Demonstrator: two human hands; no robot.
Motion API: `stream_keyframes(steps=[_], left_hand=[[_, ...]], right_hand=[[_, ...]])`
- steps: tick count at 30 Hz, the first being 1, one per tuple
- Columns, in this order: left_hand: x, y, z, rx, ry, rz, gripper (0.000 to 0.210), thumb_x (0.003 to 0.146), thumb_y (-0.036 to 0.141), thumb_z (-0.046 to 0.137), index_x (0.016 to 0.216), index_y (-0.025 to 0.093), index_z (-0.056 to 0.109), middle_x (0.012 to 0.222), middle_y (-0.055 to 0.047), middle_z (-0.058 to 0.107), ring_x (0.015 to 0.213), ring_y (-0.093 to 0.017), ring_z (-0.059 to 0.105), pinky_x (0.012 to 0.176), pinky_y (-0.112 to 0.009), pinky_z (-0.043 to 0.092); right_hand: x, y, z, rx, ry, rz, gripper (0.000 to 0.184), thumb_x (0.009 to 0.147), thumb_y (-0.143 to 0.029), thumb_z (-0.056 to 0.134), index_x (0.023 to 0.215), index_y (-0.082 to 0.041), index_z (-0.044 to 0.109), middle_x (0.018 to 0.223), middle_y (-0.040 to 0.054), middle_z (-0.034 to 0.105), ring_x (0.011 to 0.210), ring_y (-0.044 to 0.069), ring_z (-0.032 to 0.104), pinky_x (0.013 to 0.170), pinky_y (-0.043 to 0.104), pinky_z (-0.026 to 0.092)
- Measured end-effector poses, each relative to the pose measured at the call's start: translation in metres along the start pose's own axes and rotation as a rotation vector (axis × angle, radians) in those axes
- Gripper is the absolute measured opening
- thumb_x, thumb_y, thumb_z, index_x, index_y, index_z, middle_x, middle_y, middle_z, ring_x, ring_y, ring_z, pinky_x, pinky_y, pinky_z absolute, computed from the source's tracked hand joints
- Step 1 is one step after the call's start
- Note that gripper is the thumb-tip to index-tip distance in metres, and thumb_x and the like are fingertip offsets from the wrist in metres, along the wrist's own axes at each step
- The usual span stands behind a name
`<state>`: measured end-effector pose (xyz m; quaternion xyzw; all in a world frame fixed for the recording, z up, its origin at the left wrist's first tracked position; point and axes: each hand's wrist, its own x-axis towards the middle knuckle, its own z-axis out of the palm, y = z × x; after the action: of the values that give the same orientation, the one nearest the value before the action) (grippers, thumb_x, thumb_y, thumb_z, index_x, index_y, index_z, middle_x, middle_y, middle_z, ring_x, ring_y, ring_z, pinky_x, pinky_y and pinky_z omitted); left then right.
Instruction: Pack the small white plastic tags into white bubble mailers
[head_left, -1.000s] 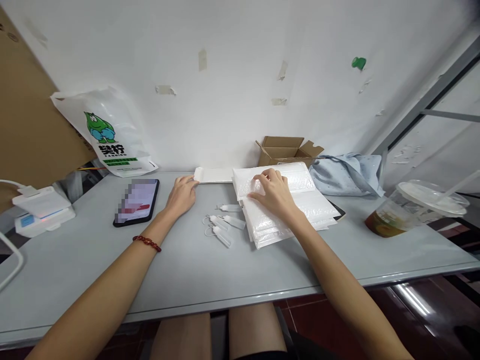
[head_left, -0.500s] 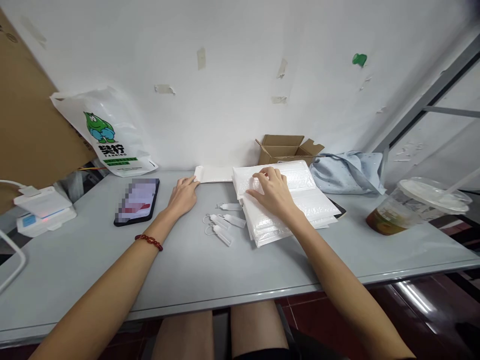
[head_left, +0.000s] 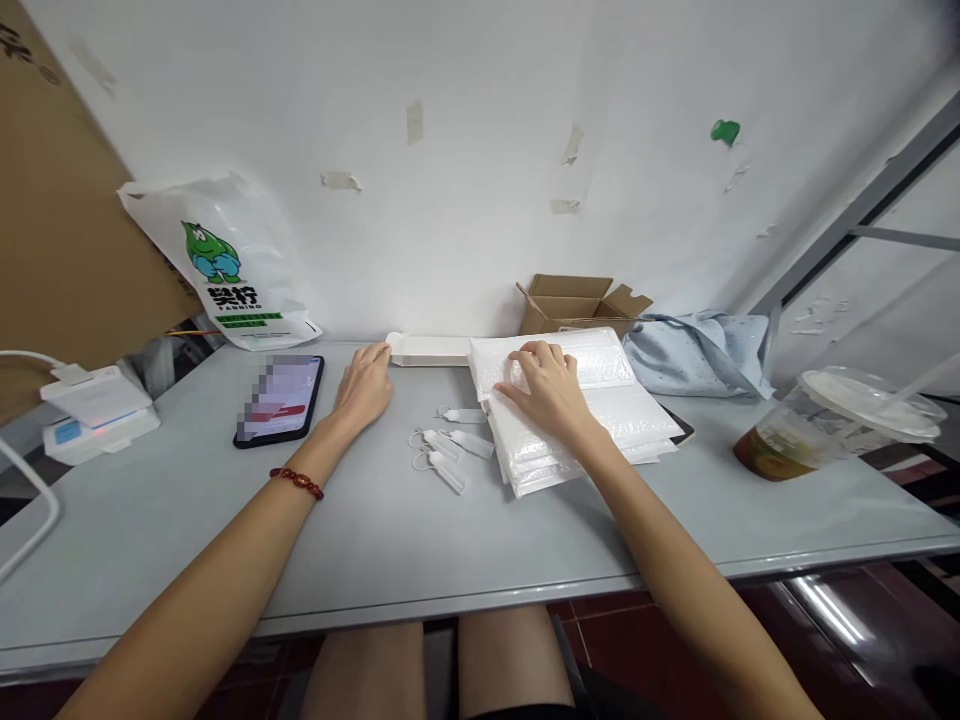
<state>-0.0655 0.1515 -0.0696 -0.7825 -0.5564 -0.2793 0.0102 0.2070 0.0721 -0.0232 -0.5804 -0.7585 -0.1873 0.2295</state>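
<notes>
My left hand (head_left: pixel 364 386), fingers curled in, is at the left end of a long slim white box (head_left: pixel 435 350) and seems to hold its end flap; the fingertips are partly hidden. My right hand (head_left: pixel 546 388) rests on a stack of white bubble mailers (head_left: pixel 607 400), its thumb apart from the bent fingers. The mailers cover the box's right end. Between my hands lie several small clear plastic squeeze bottles (head_left: pixel 446 470) with ring-shaped caps or loops.
A phone (head_left: pixel 281 400) lies left of my left hand. A white plastic bag (head_left: pixel 225 260) and white chargers (head_left: pixel 97 415) stand farther left. Behind the mailers are an open cardboard box (head_left: pixel 570 303) and a pale blue cloth bag (head_left: pixel 694 355). A lidded drink cup (head_left: pixel 817 425) leans at the right.
The white box's side now shows more, and its left end looks fuller. My left hand's fingers have curled in more. My right hand stays on the mailers. The view has shifted slightly.
</notes>
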Motion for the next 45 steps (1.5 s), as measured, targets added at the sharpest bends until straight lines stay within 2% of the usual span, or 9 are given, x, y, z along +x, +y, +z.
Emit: stream_keyframes(steps=[5, 9, 16, 21, 25, 28, 33, 39, 45], left_hand=[[-0.001, 0.001, -0.014, -0.023, 0.169, -0.179, 0.039, 0.079, 0.014, 0.037, 0.107, 0.009, 0.064, 0.119, -0.016, 0.060, 0.115, -0.030, 0.049, 0.102, -0.041, 0.037], [-0.002, -0.003, -0.016, 0.029, 0.188, -0.383, 0.026, 0.076, 0.026, 0.047, 0.091, 0.013, 0.065, 0.096, -0.015, 0.066, 0.099, -0.032, 0.058, 0.090, -0.044, 0.044], [-0.001, -0.017, 0.000, 0.015, 0.091, -0.114, 0.044, 0.075, 0.020, 0.047, 0.117, 0.014, 0.061, 0.128, -0.013, 0.058, 0.120, -0.030, 0.050, 0.101, -0.041, 0.038], [0.002, -0.018, -0.003, -0.113, 0.140, -0.160, 0.032, 0.080, 0.022, 0.042, 0.094, 0.017, 0.071, 0.098, -0.009, 0.072, 0.097, -0.025, 0.064, 0.092, -0.033, 0.044], [0.001, -0.016, -0.012, -0.156, 0.281, -0.261, 0.030, 0.083, 0.026, 0.042, 0.090, 0.016, 0.070, 0.068, -0.006, 0.070, 0.075, -0.024, 0.066, 0.078, -0.033, 0.047], [0.000, -0.013, -0.018, -0.208, 0.426, -0.296, 0.028, 0.086, 0.028, 0.041, 0.081, 0.017, 0.066, 0.062, -0.004, 0.067, 0.067, -0.021, 0.065, 0.070, -0.031, 0.047], [-0.003, 0.003, -0.022, -0.306, 0.606, -0.125, 0.026, 0.087, 0.026, 0.044, 0.089, 0.017, 0.068, 0.084, -0.005, 0.070, 0.070, -0.017, 0.066, 0.067, -0.028, 0.050], [-0.012, 0.037, -0.021, -0.248, 0.713, 0.244, 0.023, 0.087, 0.016, 0.049, 0.095, 0.016, 0.071, 0.095, -0.008, 0.073, 0.089, -0.019, 0.068, 0.081, -0.030, 0.053], [-0.022, 0.061, -0.026, -0.224, 0.754, 0.365, 0.024, 0.087, 0.013, 0.051, 0.100, 0.018, 0.071, 0.102, -0.007, 0.073, 0.093, -0.017, 0.069, 0.083, -0.029, 0.056]], right_hand=[[0.000, 0.000, -0.002, -0.005, -0.012, 0.006, 0.030, 0.088, -0.042, 0.057, 0.106, -0.017, 0.059, 0.114, 0.0151, 0.057, 0.103, 0.029, 0.047, 0.084, 0.042, 0.033], [0.001, -0.002, -0.004, -0.007, -0.048, 0.025, 0.033, 0.088, -0.042, 0.058, 0.108, -0.016, 0.059, 0.116, 0.0157, 0.056, 0.106, 0.030, 0.046, 0.087, 0.043, 0.034], [0.001, -0.002, -0.003, 0.007, -0.053, 0.018, 0.033, 0.088, -0.043, 0.057, 0.108, -0.016, 0.059, 0.116, 0.0157, 0.056, 0.106, 0.030, 0.045, 0.087, 0.043, 0.034], [0.001, -0.001, -0.004, -0.004, -0.053, 0.018, 0.034, 0.087, -0.042, 0.059, 0.108, -0.016, 0.059, 0.117, 0.0154, 0.055, 0.107, 0.030, 0.046, 0.087, 0.043, 0.035], [0.001, -0.001, -0.004, -0.002, -0.053, 0.013, 0.033, 0.087, -0.042, 0.059, 0.108, -0.016, 0.059, 0.116, 0.0152, 0.055, 0.106, 0.030, 0.046, 0.086, 0.044, 0.036], [0.001, 0.000, -0.002, 0.009, -0.055, 0.013, 0.034, 0.086, -0.042, 0.060, 0.108, -0.016, 0.059, 0.116, 0.0150, 0.055, 0.106, 0.030, 0.046, 0.086, 0.044, 0.037], [0.001, 0.004, 0.003, 0.073, 0.017, -0.019, 0.029, 0.086, -0.038, 0.061, 0.105, -0.016, 0.060, 0.112, 0.0149, 0.056, 0.104, 0.030, 0.048, 0.082, 0.044, 0.041], [0.001, -0.008, -0.007, 0.314, 0.340, -0.266, 0.019, 0.090, -0.028, 0.056, 0.106, -0.018, 0.056, 0.104, 0.0113, 0.059, 0.098, 0.023, 0.055, 0.082, 0.039, 0.048], [-0.003, -0.020, -0.018, 0.138, 0.495, -0.387, 0.026, 0.089, -0.021, 0.056, 0.115, -0.020, 0.053, 0.118, 0.0128, 0.055, 0.113, 0.026, 0.051, 0.090, 0.043, 0.047]])
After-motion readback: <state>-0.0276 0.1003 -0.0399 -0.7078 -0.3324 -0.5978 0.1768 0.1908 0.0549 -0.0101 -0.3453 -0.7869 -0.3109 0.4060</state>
